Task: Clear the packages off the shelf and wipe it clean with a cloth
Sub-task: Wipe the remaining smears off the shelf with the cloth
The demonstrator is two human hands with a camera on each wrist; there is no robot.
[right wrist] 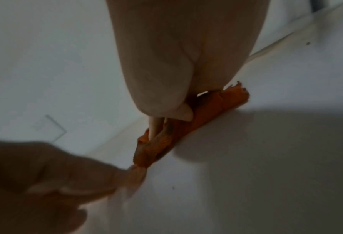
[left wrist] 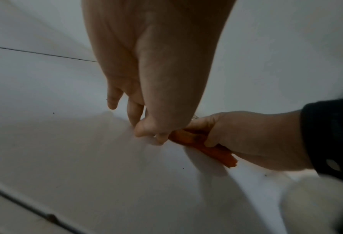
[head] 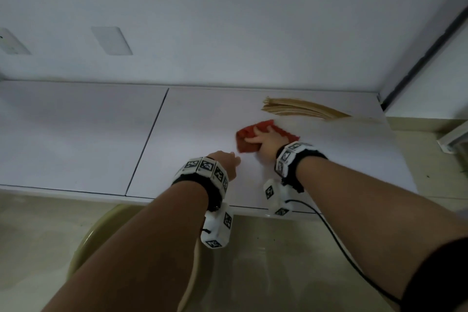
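A red cloth (head: 247,143) lies bunched on the white shelf (head: 202,119), right of its middle. My right hand (head: 263,138) is on top of it, thumb and fingers closed over the crumpled folds (left wrist: 208,145) (right wrist: 162,142). My left hand (head: 231,161) rests on the shelf just left of the cloth, fingers loosely curled and holding nothing. Its fingertips (left wrist: 152,134) touch the surface beside the cloth's end. A flat stack of tan packages (head: 298,109) lies at the back right of the shelf, behind the cloth.
A seam (head: 149,139) splits the shelf into two panels. White wall with two plates (head: 111,40) rises behind. A dark door frame (head: 430,50) stands at the right. Below the shelf edge, a greenish round object (head: 83,240) sits on the floor.
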